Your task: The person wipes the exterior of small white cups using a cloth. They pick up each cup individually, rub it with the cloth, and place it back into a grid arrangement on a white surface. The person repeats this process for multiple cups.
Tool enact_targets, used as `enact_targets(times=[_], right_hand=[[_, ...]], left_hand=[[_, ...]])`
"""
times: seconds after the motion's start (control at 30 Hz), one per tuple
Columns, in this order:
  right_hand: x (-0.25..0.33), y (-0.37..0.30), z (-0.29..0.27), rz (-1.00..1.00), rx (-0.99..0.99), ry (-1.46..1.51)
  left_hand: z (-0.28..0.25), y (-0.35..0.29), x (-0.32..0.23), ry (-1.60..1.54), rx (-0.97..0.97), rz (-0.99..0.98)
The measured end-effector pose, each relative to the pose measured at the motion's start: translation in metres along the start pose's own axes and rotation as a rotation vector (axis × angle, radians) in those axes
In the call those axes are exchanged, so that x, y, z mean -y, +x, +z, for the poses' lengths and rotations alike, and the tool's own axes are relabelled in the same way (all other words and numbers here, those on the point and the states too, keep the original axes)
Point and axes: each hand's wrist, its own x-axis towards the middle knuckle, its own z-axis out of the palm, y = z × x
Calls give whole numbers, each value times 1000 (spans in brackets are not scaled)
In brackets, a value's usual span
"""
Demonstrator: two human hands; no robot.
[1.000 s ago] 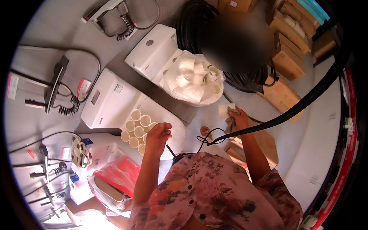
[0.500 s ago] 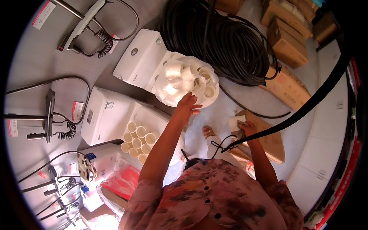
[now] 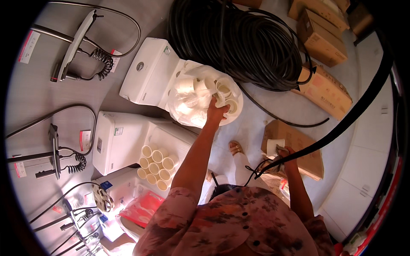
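A clear plastic bag (image 3: 181, 102) of short cream tube pieces lies over the seat of a white toilet (image 3: 150, 70). My left hand (image 3: 217, 113) reaches into the bag's near right side, fingers apart against the tube rims; no piece is clearly gripped. Down to the right, my right hand (image 3: 291, 157) is closed around a single cream tube piece (image 3: 274, 147) and a greyish cloth-like scrap (image 3: 281, 150), above a cardboard box. On a second white toilet (image 3: 124, 138), several more cream tube pieces (image 3: 159, 166) stand upright in a tight cluster.
A big coil of black hose (image 3: 239, 47) lies beyond the first toilet. Cardboard boxes (image 3: 322, 36) are stacked at far right, with a flattened-looking carton (image 3: 294, 149) near my feet. A black strap (image 3: 341, 128) crosses the right side. Shower fittings (image 3: 77, 47) line the left wall.
My left hand has moved from the bag's edge in onto the tube rims. My right hand keeps its hold on the tube piece. The whole view has shifted slightly.
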Motion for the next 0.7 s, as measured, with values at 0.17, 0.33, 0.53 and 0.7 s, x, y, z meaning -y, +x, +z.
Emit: enact_targets(times=[0.17, 0.33, 0.53, 0.7], right_hand=[[20, 8, 17, -86, 56, -48], [40, 21, 43, -128, 77, -92], [54, 48, 91, -124, 171, -47], [84, 60, 160, -224, 287, -17]], left_hand=[[13, 4, 3, -287, 22, -118], [-6, -22, 17, -275, 96, -172], [-40, -77, 43, -349, 49, -173], [-42, -100, 39, -425, 13, -143]])
